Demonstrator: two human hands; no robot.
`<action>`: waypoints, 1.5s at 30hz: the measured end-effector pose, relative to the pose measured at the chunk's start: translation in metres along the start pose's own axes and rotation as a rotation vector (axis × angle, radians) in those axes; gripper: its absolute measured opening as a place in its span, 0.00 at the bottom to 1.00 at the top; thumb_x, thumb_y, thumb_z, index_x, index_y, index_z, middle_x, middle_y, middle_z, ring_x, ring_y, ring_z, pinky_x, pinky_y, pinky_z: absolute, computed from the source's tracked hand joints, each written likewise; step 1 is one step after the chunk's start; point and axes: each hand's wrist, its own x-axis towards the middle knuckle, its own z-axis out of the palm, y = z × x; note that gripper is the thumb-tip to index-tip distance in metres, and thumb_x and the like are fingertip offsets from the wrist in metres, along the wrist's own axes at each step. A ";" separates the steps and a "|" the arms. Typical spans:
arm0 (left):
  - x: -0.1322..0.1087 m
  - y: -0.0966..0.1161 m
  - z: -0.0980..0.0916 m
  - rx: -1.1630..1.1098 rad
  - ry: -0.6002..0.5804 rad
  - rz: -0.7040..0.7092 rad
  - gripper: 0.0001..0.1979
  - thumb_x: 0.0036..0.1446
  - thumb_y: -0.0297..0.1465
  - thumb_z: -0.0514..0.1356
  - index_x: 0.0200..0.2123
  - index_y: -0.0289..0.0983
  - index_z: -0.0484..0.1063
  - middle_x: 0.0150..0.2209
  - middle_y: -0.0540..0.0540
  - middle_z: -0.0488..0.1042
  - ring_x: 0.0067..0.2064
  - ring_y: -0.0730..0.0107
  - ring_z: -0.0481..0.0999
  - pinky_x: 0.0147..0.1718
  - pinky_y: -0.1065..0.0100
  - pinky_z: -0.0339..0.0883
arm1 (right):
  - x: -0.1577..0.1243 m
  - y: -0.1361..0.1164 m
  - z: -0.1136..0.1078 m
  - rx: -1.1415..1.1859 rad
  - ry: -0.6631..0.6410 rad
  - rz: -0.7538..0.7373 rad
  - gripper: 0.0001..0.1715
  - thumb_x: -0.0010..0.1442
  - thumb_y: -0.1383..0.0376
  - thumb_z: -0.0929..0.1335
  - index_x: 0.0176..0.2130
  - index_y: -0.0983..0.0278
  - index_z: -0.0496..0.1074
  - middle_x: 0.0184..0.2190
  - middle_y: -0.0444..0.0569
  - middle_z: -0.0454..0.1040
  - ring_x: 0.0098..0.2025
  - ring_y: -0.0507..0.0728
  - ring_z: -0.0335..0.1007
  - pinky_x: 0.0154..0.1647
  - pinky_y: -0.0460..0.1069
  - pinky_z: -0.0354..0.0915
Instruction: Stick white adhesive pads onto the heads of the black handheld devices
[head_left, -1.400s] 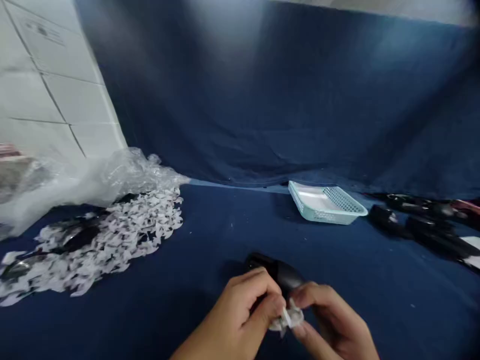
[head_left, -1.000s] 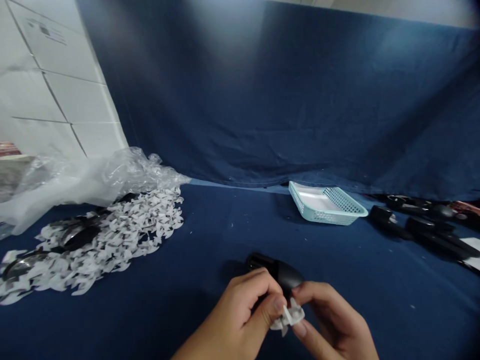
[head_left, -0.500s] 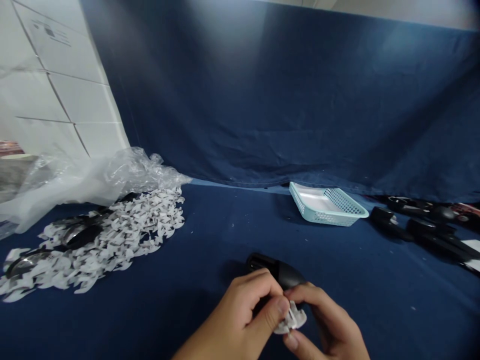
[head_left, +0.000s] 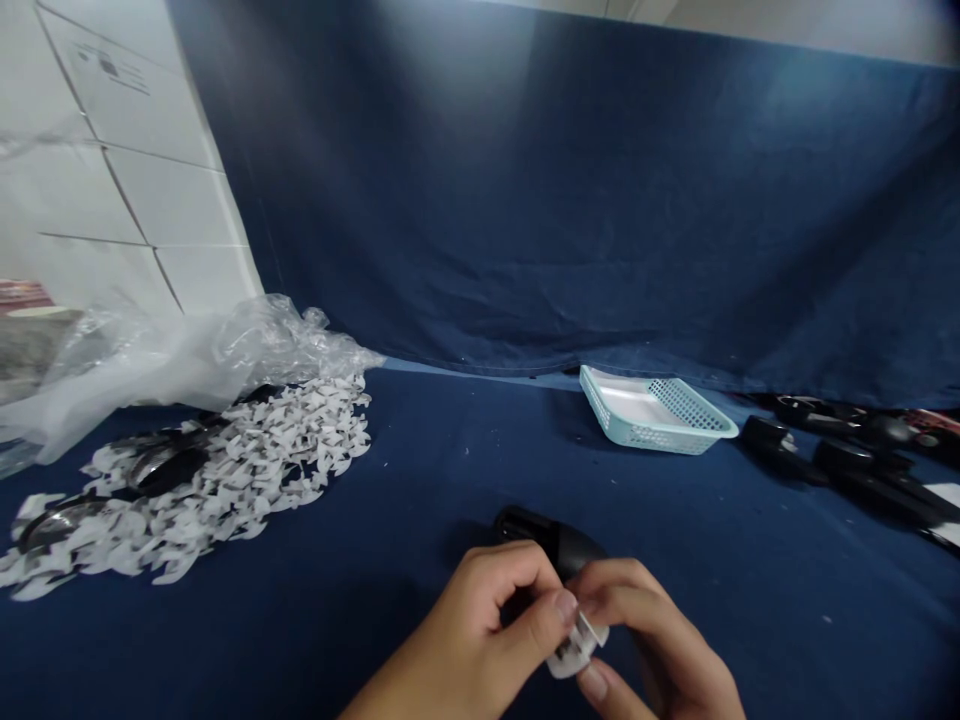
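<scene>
My left hand [head_left: 480, 630] and my right hand [head_left: 652, 640] meet at the bottom middle of the view, both pinched on a small white plastic piece [head_left: 574, 645]. A black rounded object [head_left: 551, 535] lies on the blue cloth just beyond my fingers, and my left hand partly covers its near end. The fingers of both hands are curled closed around the white piece.
A heap of small white paper bits [head_left: 225, 470] with dark objects in it lies at the left, beside crumpled clear plastic [head_left: 187, 355]. A pale green mesh basket [head_left: 652, 410] stands at the right middle. Several black objects [head_left: 840, 455] lie at the far right.
The white piece has turned between my fingers and sits lower, more covered by my right hand. The view has shifted slightly.
</scene>
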 end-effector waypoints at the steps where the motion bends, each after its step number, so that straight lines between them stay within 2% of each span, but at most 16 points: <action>1: 0.000 0.000 0.000 0.000 -0.003 0.000 0.16 0.65 0.38 0.54 0.27 0.36 0.68 0.27 0.51 0.70 0.32 0.71 0.70 0.33 0.72 0.61 | 0.001 0.000 0.000 0.005 0.000 -0.003 0.20 0.59 0.72 0.69 0.49 0.55 0.67 0.42 0.50 0.71 0.44 0.58 0.72 0.44 0.50 0.71; 13: 0.000 -0.003 0.001 -0.071 -0.030 -0.031 0.18 0.65 0.40 0.53 0.25 0.37 0.63 0.25 0.53 0.63 0.29 0.73 0.64 0.31 0.72 0.57 | 0.005 -0.009 0.001 0.079 0.029 0.076 0.24 0.57 0.73 0.70 0.51 0.52 0.70 0.41 0.50 0.72 0.42 0.59 0.73 0.41 0.50 0.72; 16: 0.002 -0.002 0.002 -0.050 0.011 -0.026 0.19 0.66 0.42 0.52 0.26 0.37 0.64 0.24 0.54 0.61 0.28 0.74 0.62 0.29 0.72 0.56 | 0.004 -0.006 0.000 0.096 0.035 0.106 0.22 0.58 0.72 0.70 0.49 0.52 0.69 0.40 0.48 0.71 0.41 0.57 0.72 0.41 0.49 0.72; 19: 0.001 -0.003 0.003 0.002 0.089 0.039 0.16 0.66 0.42 0.52 0.31 0.37 0.68 0.27 0.53 0.64 0.29 0.73 0.64 0.29 0.73 0.57 | 0.004 -0.003 0.002 0.121 0.068 0.155 0.18 0.59 0.70 0.70 0.47 0.51 0.69 0.39 0.47 0.71 0.41 0.56 0.71 0.42 0.48 0.71; 23: -0.003 -0.007 0.004 0.080 0.161 0.197 0.10 0.63 0.39 0.57 0.39 0.38 0.70 0.34 0.50 0.69 0.33 0.71 0.69 0.32 0.71 0.62 | 0.002 0.000 0.007 0.217 0.208 0.192 0.12 0.61 0.64 0.70 0.45 0.53 0.70 0.38 0.47 0.70 0.40 0.54 0.71 0.42 0.45 0.71; 28: -0.004 -0.007 0.005 0.116 0.210 0.276 0.06 0.60 0.33 0.62 0.40 0.39 0.73 0.37 0.47 0.73 0.35 0.69 0.72 0.34 0.70 0.65 | 0.001 -0.004 0.008 0.287 0.305 0.333 0.11 0.59 0.60 0.71 0.44 0.55 0.73 0.38 0.48 0.71 0.40 0.55 0.73 0.42 0.46 0.72; 35: -0.001 -0.006 0.007 0.106 0.244 0.306 0.02 0.59 0.30 0.63 0.36 0.38 0.75 0.35 0.47 0.75 0.34 0.70 0.74 0.33 0.71 0.68 | 0.005 -0.007 0.004 0.165 0.265 0.297 0.14 0.58 0.66 0.72 0.45 0.54 0.73 0.36 0.46 0.76 0.38 0.55 0.76 0.40 0.44 0.74; 41: -0.001 -0.008 0.009 0.082 0.250 0.323 0.03 0.59 0.28 0.64 0.37 0.38 0.76 0.34 0.47 0.75 0.34 0.70 0.75 0.32 0.71 0.69 | 0.004 -0.009 0.010 0.285 0.336 0.363 0.09 0.59 0.62 0.72 0.42 0.55 0.73 0.35 0.46 0.75 0.37 0.54 0.76 0.41 0.44 0.73; 45: 0.000 -0.008 0.008 0.096 0.265 0.312 0.02 0.59 0.28 0.64 0.37 0.38 0.75 0.34 0.47 0.75 0.34 0.71 0.75 0.32 0.72 0.68 | 0.005 -0.009 0.007 0.268 0.253 0.331 0.11 0.61 0.64 0.70 0.45 0.55 0.73 0.40 0.49 0.74 0.41 0.57 0.75 0.44 0.48 0.73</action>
